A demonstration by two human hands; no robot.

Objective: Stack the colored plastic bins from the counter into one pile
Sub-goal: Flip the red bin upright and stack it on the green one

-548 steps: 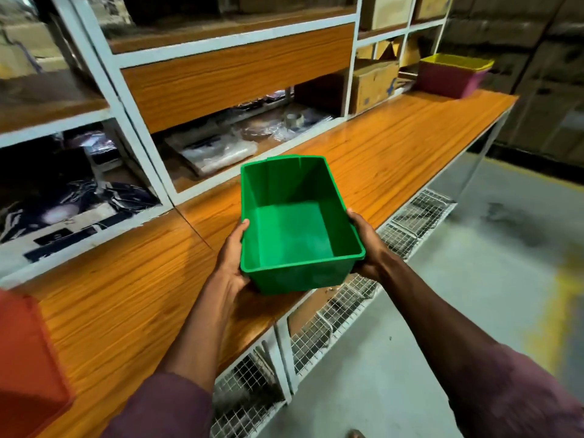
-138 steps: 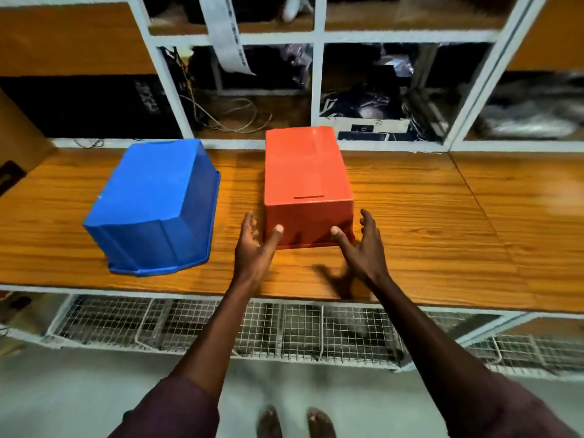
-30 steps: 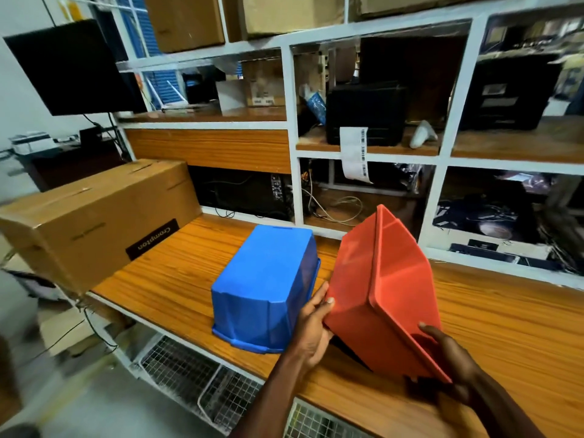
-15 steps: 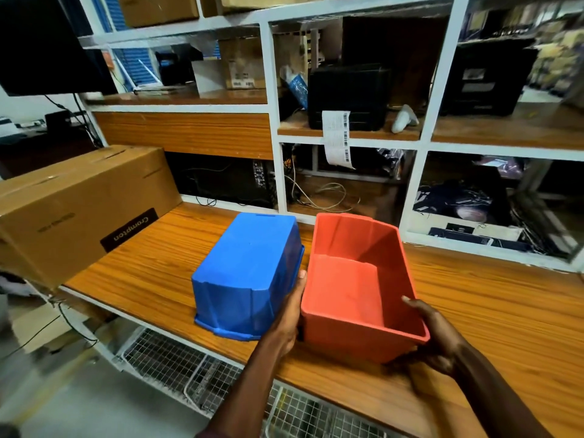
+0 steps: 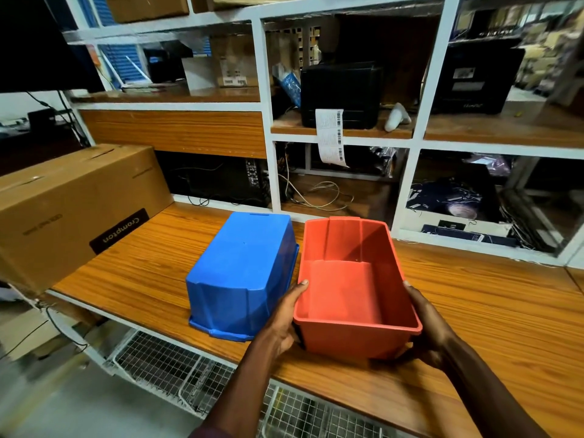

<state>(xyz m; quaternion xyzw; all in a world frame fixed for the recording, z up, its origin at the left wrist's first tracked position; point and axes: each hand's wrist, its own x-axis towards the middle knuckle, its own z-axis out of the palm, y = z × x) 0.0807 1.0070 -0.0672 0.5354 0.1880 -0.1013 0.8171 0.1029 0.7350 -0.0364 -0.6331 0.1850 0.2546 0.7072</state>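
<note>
An orange-red plastic bin [image 5: 344, 289] sits open side up, held just above or on the wooden counter [image 5: 493, 314] near its front edge. My left hand [image 5: 286, 320] grips its left wall, thumb over the rim. My right hand [image 5: 425, 327] holds its right wall and lower corner. The bin is empty inside. A blue plastic bin [image 5: 243, 273] lies upside down on the counter right beside it on the left, almost touching.
A large brown cardboard box [image 5: 69, 210] lies at the counter's left end. White-framed shelves [image 5: 268, 121] with black devices, cables and a hanging label rise behind the counter. Wire mesh racks [image 5: 177, 371] sit below the front edge.
The orange-red bin went from tilted on its side a second ago to open side up, and now sits level in both hands beside the blue bin.
</note>
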